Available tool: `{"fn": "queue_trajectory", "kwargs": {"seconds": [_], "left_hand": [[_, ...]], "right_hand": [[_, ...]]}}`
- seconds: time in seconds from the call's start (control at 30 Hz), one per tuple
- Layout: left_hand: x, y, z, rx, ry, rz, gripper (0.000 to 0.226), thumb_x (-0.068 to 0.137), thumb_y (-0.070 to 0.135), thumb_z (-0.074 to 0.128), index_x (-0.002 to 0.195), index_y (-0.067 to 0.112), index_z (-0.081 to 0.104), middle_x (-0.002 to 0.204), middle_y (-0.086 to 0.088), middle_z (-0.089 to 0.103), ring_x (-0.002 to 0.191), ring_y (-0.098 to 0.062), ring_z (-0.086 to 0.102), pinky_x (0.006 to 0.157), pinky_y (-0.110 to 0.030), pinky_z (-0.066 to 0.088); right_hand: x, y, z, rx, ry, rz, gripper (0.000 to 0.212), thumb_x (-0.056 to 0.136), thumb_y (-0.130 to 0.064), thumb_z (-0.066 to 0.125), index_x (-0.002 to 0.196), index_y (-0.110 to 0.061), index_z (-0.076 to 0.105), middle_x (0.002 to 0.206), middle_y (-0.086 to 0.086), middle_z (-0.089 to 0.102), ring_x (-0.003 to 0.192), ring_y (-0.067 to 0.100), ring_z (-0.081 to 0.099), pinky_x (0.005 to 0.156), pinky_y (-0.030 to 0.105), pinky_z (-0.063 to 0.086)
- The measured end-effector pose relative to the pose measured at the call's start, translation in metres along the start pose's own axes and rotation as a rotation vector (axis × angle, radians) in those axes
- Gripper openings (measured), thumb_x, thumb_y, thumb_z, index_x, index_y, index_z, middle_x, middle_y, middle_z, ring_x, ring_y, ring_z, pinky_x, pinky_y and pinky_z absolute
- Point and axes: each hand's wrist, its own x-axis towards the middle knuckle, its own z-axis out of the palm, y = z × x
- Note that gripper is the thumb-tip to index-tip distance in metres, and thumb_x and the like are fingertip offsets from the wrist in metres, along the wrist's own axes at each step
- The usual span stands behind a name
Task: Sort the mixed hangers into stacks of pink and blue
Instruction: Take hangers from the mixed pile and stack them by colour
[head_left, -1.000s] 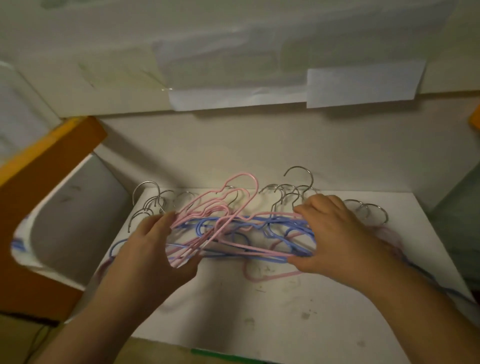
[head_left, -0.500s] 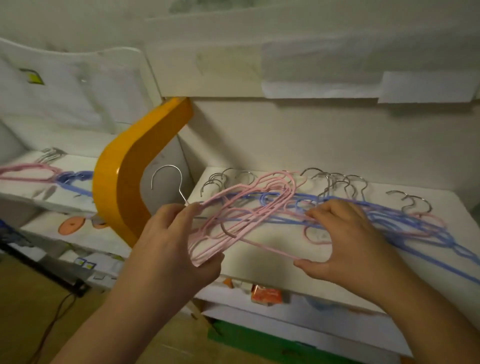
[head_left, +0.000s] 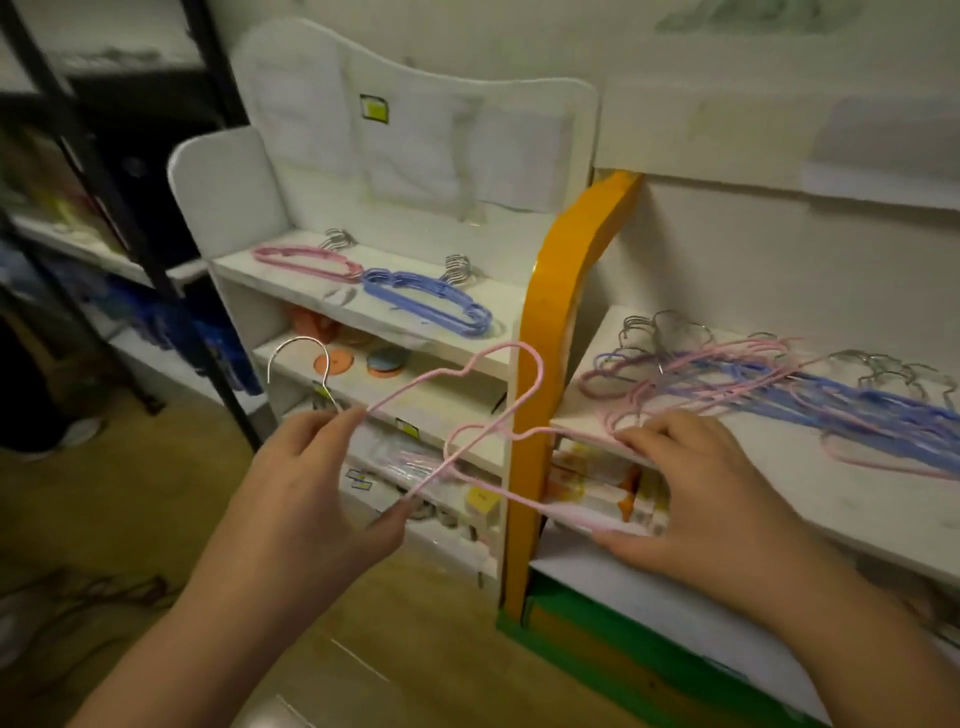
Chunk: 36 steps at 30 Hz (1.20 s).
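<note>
I see the white shelf unit (head_left: 415, 322) on the left, its top board carrying a pink stack (head_left: 306, 258) at the left end and a blue stack (head_left: 431, 305) touching it toward the right edge. Past the orange divider (head_left: 566, 291), the right shelf (head_left: 779, 499) holds the mixed pile (head_left: 779, 384) along its back edge. My left hand (head_left: 311, 493) pinches a pink hanger (head_left: 488, 415) near its hook; my right hand (head_left: 691, 488) holds its other end between spread fingers and thumb, at the right shelf's front edge.
</note>
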Motion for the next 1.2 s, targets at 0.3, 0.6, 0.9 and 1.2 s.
{"fn": "queue_trajectory", "kwargs": {"seconds": [0.3, 0.6, 0.9, 1.2], "left_hand": [[0.003, -0.085, -0.013, 0.031, 0.011, -0.097, 0.086, 0.063, 0.051, 0.079, 0.138, 0.021, 0.048, 0.111, 0.016, 0.038, 0.105, -0.007, 0.047, 0.088, -0.022, 0.038], [0.107, -0.160, -0.005, 0.094, -0.034, -0.111, 0.090, 0.067, 0.052, 0.077, 0.144, 0.028, 0.037, 0.111, 0.025, 0.029, 0.101, 0.007, 0.032, 0.085, -0.016, 0.032], [0.232, -0.239, -0.013, 0.188, -0.034, -0.132, 0.088, 0.070, 0.051, 0.076, 0.145, 0.027, 0.038, 0.128, 0.017, 0.043, 0.116, -0.005, 0.043, 0.092, -0.022, 0.039], [0.358, -0.328, 0.009, 0.064, -0.114, -0.017, 0.091, 0.072, 0.061, 0.066, 0.148, 0.038, 0.024, 0.139, 0.021, 0.032, 0.117, 0.004, 0.036, 0.099, -0.021, 0.040]], "right_hand": [[0.067, -0.080, 0.035, 0.021, -0.016, -0.061, 0.091, 0.059, -0.082, 0.054, 0.136, -0.035, 0.044, 0.110, -0.018, 0.036, 0.106, 0.004, 0.034, 0.090, 0.024, 0.041], [0.200, -0.116, 0.095, 0.073, -0.041, -0.038, 0.092, 0.060, -0.080, 0.055, 0.137, -0.033, 0.041, 0.112, -0.017, 0.034, 0.114, 0.006, 0.032, 0.098, 0.023, 0.036], [0.349, -0.138, 0.106, 0.117, -0.033, -0.018, 0.083, 0.062, -0.074, 0.064, 0.131, -0.031, 0.047, 0.113, -0.013, 0.037, 0.114, 0.011, 0.035, 0.097, 0.026, 0.037], [0.440, -0.150, 0.125, 0.027, -0.039, 0.148, 0.087, 0.063, -0.078, 0.056, 0.137, -0.033, 0.042, 0.119, -0.014, 0.036, 0.118, 0.009, 0.032, 0.099, 0.026, 0.037]]}}
